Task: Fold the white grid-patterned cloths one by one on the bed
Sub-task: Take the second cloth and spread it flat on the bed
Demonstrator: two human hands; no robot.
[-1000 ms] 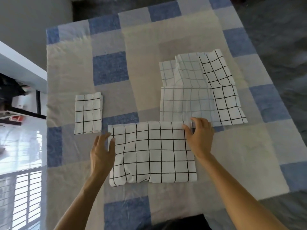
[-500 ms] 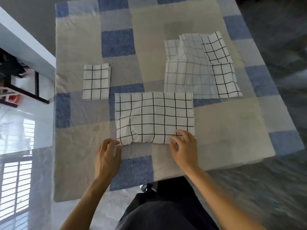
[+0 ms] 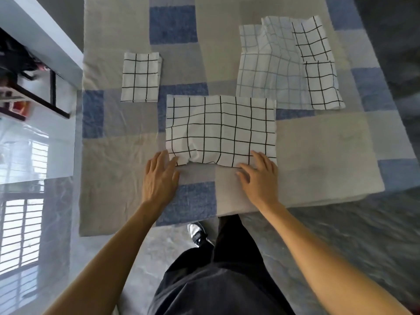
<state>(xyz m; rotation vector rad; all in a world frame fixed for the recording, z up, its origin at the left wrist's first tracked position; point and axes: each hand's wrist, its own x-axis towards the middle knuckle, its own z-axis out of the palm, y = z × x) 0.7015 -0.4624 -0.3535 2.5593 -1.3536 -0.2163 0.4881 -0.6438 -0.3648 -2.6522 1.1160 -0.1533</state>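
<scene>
On the bed (image 3: 318, 155), left grip (image 3: 161, 176) and right grip (image 3: 259, 178) have dropped to the near corners of the middle cloth (image 3: 220, 130), both wide; I judge another fold due.

Well to the left of the fingers (image 3: 164, 159) of the left hand (image 3: 160, 178), a glossy pale floor (image 3: 52, 160) mirrors a barred window (image 3: 19, 235). Farther up on that side, a white ledge (image 3: 47, 37) runs diagonally past a black-framed stand (image 3: 48, 98) with a red object (image 3: 21, 108) by it. Below and between both sets of fingers, dark trousers (image 3: 222, 283) hang over a black-and-white shoe (image 3: 197, 233), and a dark marbled floor (image 3: 363, 235) spreads to the right of the fingers (image 3: 258, 159) of the right hand (image 3: 261, 180).
</scene>
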